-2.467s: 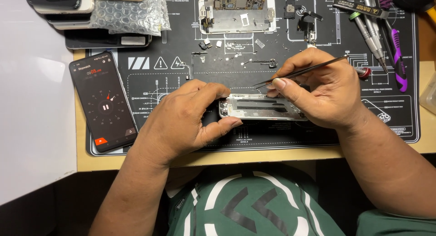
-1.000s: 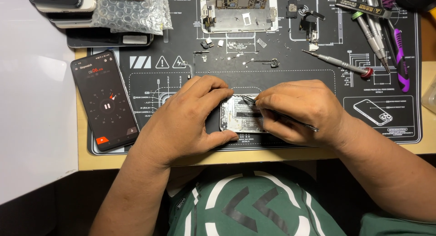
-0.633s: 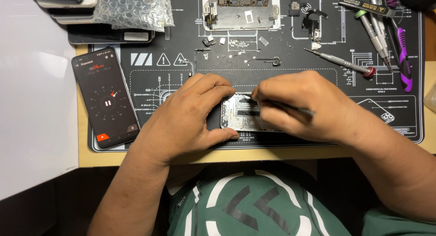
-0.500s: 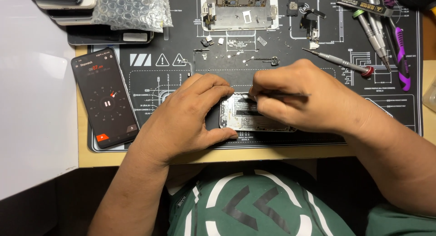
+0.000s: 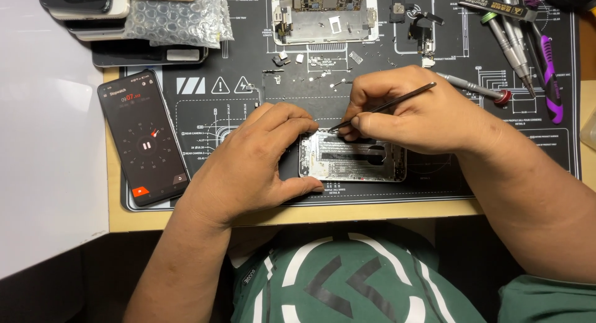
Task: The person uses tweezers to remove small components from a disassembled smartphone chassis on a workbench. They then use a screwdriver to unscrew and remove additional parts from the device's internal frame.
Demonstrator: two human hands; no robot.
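Note:
An opened silver phone housing [image 5: 354, 164] lies on the black repair mat [image 5: 236, 105], inner side up. My left hand [image 5: 257, 164] grips its left end, thumb on the near edge and fingers over the far edge. My right hand [image 5: 413, 115] holds thin black tweezers [image 5: 385, 104], their tips touching the housing's far left corner. A second stripped phone frame [image 5: 326, 17] with a circuit board lies at the far side of the mat. Several tiny screws and brackets [image 5: 310, 71] are scattered between the two.
A dark phone [image 5: 144, 136] showing a stopwatch dial lies left on the mat. Stacked phones and bubble wrap [image 5: 177, 15] sit far left. Screwdrivers [image 5: 515, 34] and a purple tool [image 5: 546, 62] lie far right. A white sheet [image 5: 43, 143] covers the left of the wooden table.
My right hand rose off the housing and shifted back to the right, uncovering it. The tweezers now slope down to the housing's far left corner. My left hand keeps its grip.

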